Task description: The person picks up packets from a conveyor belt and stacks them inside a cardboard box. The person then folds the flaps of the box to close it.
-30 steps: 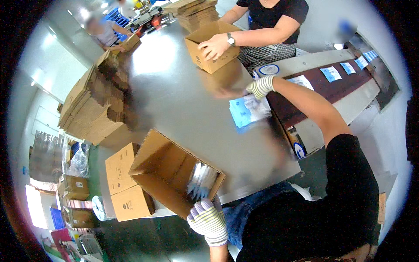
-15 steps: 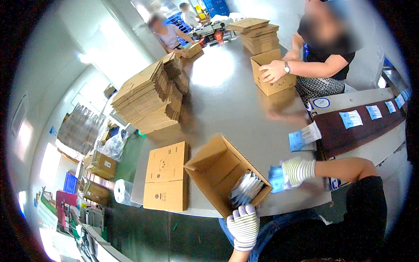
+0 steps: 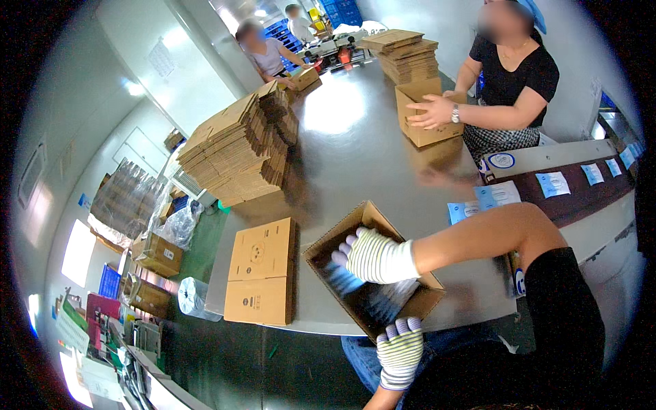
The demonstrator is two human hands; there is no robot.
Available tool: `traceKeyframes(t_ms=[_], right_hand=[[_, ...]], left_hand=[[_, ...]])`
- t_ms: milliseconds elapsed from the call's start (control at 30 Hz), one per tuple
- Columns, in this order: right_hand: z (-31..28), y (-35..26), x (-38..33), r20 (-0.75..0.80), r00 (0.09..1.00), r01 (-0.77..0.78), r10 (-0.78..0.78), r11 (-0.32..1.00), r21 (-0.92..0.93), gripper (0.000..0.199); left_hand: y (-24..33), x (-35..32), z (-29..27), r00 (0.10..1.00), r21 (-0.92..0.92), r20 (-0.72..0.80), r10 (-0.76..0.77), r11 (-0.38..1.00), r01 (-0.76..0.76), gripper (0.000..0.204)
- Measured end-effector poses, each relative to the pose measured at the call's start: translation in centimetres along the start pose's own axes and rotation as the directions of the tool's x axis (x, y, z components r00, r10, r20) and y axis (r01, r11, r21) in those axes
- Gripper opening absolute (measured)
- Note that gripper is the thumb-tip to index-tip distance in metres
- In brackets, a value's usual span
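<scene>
An open cardboard box (image 3: 425,304) sits tilted at the table's near edge, with several blue-and-white packets (image 3: 386,301) lying inside. My left hand (image 3: 400,352), in a striped glove, has its fingers hooked over the box's near rim. Reaching across from the right, my gloved right hand (image 3: 376,256) is inside the box's opening, its fingers curled over a blurred blue packet (image 3: 347,279). The hand and wrist partly hide the box's inside. Beyond my right forearm, two more packets (image 3: 497,195) lie by the end of the conveyor.
Flattened cartons (image 3: 258,273) lie left of the box. A tall flattened-carton stack (image 3: 229,150) stands behind them, another stack (image 3: 410,58) farther back. At right, a dark conveyor belt (image 3: 574,208) carries packets. A co-worker (image 3: 509,89) handles a box (image 3: 427,126); another person (image 3: 266,55) works far left.
My right hand has moved left from beside the box into its opening, bringing a packet. The box has shifted slightly right with my left hand. Another packet has arrived at the conveyor's end.
</scene>
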State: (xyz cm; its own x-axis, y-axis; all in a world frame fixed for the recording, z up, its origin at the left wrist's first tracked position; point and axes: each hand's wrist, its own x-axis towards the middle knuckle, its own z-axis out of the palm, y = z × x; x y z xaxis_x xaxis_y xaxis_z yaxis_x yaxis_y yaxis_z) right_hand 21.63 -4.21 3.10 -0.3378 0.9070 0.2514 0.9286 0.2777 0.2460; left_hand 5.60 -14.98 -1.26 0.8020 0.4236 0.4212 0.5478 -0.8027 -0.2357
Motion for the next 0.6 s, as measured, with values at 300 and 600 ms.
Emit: traceKeyframes(t_ms=[300,600], right_hand=[[-4.7,1.8,-0.7,0.321,0.925,0.047,-0.203,0.899,0.435,0.076],[-1.5,18.3,-17.3,0.198,0.797,-0.577,0.571,0.621,0.530,0.055]], left_hand=[[-0.4,-1.1,-0.3,0.998,0.003,0.039,-0.048,0.999,0.047,0.010],[-1.2,1.0,0.5,0.989,-0.028,0.051,-0.138,0.990,0.139,0.021]])
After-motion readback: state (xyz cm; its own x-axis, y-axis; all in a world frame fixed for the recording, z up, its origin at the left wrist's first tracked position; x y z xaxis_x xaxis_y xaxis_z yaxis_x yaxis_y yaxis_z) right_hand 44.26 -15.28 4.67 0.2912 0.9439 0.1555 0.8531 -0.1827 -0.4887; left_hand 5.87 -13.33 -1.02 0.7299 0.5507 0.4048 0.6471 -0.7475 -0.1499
